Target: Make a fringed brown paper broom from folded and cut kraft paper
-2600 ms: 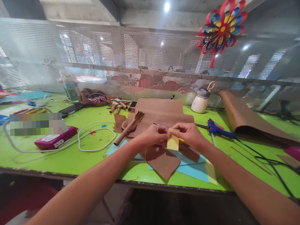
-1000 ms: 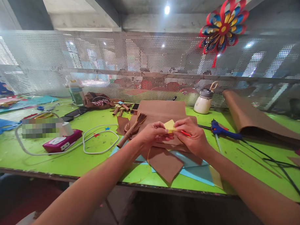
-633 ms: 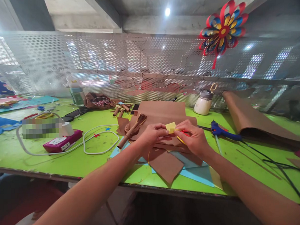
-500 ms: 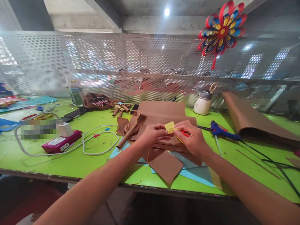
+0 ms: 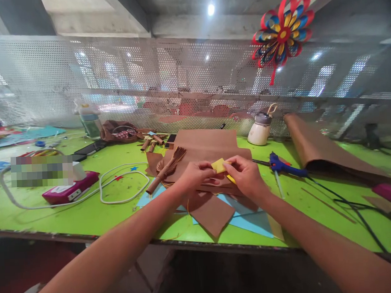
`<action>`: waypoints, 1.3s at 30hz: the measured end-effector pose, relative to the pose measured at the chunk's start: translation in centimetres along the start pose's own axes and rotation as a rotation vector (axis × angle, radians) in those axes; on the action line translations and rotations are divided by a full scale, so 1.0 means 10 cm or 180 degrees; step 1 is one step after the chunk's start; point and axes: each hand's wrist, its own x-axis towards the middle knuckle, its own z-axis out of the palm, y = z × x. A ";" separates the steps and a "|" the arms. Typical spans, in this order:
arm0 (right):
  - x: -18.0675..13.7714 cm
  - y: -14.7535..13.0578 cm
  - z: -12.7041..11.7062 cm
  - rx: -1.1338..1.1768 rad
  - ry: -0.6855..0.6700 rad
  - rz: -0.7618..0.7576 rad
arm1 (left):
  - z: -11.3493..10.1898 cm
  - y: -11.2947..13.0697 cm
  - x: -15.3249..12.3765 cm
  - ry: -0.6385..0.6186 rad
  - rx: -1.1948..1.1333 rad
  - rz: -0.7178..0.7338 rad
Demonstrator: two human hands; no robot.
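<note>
A small yellow piece of paper (image 5: 218,165) is pinched between both of my hands above a pile of brown paper sheets (image 5: 206,147) on the green table (image 5: 88,208). My left hand (image 5: 194,175) grips its left side with closed fingers. My right hand (image 5: 244,175) holds its right side, fingers curled; a yellow strip shows under the thumb. Light blue paper (image 5: 246,219) lies beneath the brown sheets. A rolled brown paper stick with a fringed end (image 5: 166,169) lies just left of my left hand.
A blue glue gun (image 5: 284,168) with a black cord lies to the right, near a large brown paper roll (image 5: 324,152). A white jar (image 5: 259,131) stands behind. A white cable (image 5: 120,183) and a pink box (image 5: 69,191) lie left. A paper pinwheel (image 5: 281,30) hangs on the perforated screen.
The yellow paper hung down unfolded at first; now it is smaller and held higher between the fingertips. The red item seen in my right hand a moment ago no longer shows.
</note>
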 end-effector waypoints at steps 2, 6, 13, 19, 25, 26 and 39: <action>0.00 0.00 0.01 -0.0007 0.0006 -0.0005 | 0.02 0.00 0.00 0.0048 0.0045 0.0070; 0.00 0.02 0.01 -0.0111 0.0035 0.0034 | 0.07 0.04 -0.04 0.0119 0.0235 0.0178; 0.01 0.04 0.04 -0.0372 0.0156 0.0001 | 0.12 0.09 -0.08 0.0185 0.0343 0.0345; 0.00 0.03 0.05 -0.0277 0.0214 -0.0040 | 0.04 0.07 -0.04 -0.0161 -0.0231 0.0082; -0.03 -0.04 0.04 -0.0340 0.0246 -0.0185 | 0.01 0.00 -0.03 -0.0219 -0.0143 -0.0245; -0.03 -0.05 0.04 -0.0384 0.0255 -0.0201 | 0.02 0.00 -0.03 -0.0196 -0.0152 -0.0292; -0.03 -0.02 0.08 -0.0004 0.0257 0.0039 | -0.01 -0.04 0.00 -0.0132 -0.0351 -0.0266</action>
